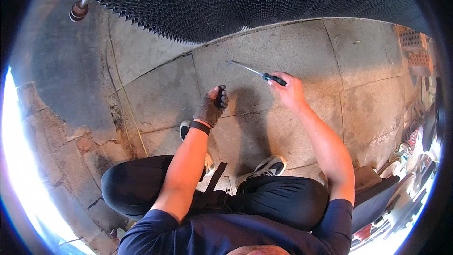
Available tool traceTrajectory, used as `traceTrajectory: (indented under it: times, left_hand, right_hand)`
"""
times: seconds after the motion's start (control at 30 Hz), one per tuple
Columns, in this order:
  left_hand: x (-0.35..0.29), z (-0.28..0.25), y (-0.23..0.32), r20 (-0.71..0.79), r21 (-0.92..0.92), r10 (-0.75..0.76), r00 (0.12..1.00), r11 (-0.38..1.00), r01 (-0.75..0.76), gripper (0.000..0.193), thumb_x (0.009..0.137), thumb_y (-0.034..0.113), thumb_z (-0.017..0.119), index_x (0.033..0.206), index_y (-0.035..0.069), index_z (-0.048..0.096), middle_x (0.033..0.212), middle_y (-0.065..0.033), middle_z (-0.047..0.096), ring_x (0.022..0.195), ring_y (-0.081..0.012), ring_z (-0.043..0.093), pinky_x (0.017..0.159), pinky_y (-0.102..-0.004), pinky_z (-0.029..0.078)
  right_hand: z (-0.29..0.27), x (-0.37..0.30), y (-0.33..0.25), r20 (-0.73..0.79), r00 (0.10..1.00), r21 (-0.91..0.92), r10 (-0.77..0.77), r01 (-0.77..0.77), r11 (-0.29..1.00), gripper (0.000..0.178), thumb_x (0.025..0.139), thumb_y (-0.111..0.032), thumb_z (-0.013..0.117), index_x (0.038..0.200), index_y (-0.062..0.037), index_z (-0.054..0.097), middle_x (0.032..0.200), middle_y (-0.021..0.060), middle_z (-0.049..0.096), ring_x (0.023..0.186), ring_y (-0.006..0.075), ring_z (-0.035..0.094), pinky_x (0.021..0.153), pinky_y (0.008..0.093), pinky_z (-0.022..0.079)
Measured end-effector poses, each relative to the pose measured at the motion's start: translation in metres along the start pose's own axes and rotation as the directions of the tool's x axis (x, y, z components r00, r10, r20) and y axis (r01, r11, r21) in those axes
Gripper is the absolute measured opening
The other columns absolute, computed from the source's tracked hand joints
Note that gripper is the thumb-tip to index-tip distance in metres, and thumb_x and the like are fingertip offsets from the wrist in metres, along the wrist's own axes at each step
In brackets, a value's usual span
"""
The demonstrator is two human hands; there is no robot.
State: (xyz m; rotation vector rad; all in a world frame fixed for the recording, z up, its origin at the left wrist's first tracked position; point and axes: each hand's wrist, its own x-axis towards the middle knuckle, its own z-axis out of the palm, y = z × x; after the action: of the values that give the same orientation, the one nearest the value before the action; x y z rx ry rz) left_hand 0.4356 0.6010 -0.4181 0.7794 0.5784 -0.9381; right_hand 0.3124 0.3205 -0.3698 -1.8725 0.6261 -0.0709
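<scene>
My right hand (289,90) is closed around the dark handle of a screwdriver (254,71). Its long, thin metal shaft points away to the left, and a small thing I cannot make out is at its tip, over the paving. To the left, my left hand (212,106) wears a grey and black glove and a dark wristband, with fingers curled in. Whether anything is inside them is hidden. Beyond both hands, a large black panel covered in rows of small pointed teeth (245,2) spans the top of the view; neither hand touches it.
Grey paving slabs (302,47) lie under my hands. A brown cylindrical fitting on a metal stem (79,10) sticks out at the far left. Perforated bricks (419,64) are stacked at the far right, above piled clutter (415,160). A thin yellowish cord (128,106) runs along the floor.
</scene>
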Motion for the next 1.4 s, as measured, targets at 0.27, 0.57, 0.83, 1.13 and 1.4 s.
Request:
traceTrajectory:
  times: [0.27,0.57,0.83,1.13,1.4]
  left_hand:
    - [0.016,-0.004,-0.004,-0.018,0.288,-0.075,0.997,0.954,0.077,0.043,0.101,0.042,0.057,0.110,0.001,0.063,0.087,-0.0063,0.067,0.077,-0.0184,0.066,0.070,-0.0314,0.055]
    - [-0.009,0.039,-0.013,0.204,0.738,-0.409,0.889,0.661,0.135,0.037,0.097,0.040,0.064,0.102,0.003,0.066,0.076,-0.0010,0.061,0.068,-0.0145,0.060,0.063,-0.0286,0.049]
    - [0.002,0.022,-0.013,0.104,0.778,-0.418,0.903,0.599,0.188,0.025,0.096,0.028,0.068,0.106,0.005,0.065,0.082,0.0013,0.064,0.068,-0.0100,0.057,0.063,-0.0261,0.047]
    - [-0.008,0.018,-0.010,0.122,0.419,-0.259,0.958,0.889,0.187,0.014,0.096,0.011,0.067,0.108,0.004,0.066,0.090,0.0007,0.066,0.081,-0.0113,0.064,0.068,-0.0257,0.055]
    - [-0.025,0.002,-0.009,0.186,0.293,-0.149,0.971,0.952,0.090,0.025,0.100,0.017,0.061,0.119,0.000,0.063,0.087,-0.0023,0.066,0.077,-0.0118,0.063,0.069,-0.0233,0.054]
  right_hand:
    - [-0.047,-0.036,-0.031,0.160,0.985,0.063,0.063,-0.074,0.995,0.027,0.088,-0.011,0.074,0.112,-0.0006,0.071,0.092,0.0032,0.070,0.080,0.0107,0.059,0.073,0.0271,0.048]
    - [-0.090,-0.075,-0.052,0.313,0.939,-0.012,0.143,-0.147,0.989,0.025,0.086,-0.006,0.075,0.110,-0.0019,0.072,0.087,0.0023,0.069,0.075,0.0083,0.058,0.067,0.0249,0.047]
    - [-0.116,-0.090,-0.017,-0.004,0.950,0.062,0.312,-0.311,0.948,0.022,0.086,-0.008,0.074,0.108,-0.0017,0.073,0.078,-0.0009,0.066,0.069,0.0069,0.054,0.060,0.0243,0.044]
    - [-0.095,-0.069,-0.004,-0.091,0.960,0.053,0.264,-0.260,0.964,0.024,0.090,-0.015,0.073,0.111,-0.0029,0.072,0.075,-0.0059,0.057,0.065,0.0043,0.046,0.056,0.0223,0.036]
    - [-0.018,-0.008,-0.021,0.005,1.000,-0.096,-0.019,0.019,0.995,0.026,0.090,-0.019,0.073,0.111,-0.0029,0.071,0.081,0.0015,0.067,0.074,0.0103,0.056,0.068,0.0276,0.047]
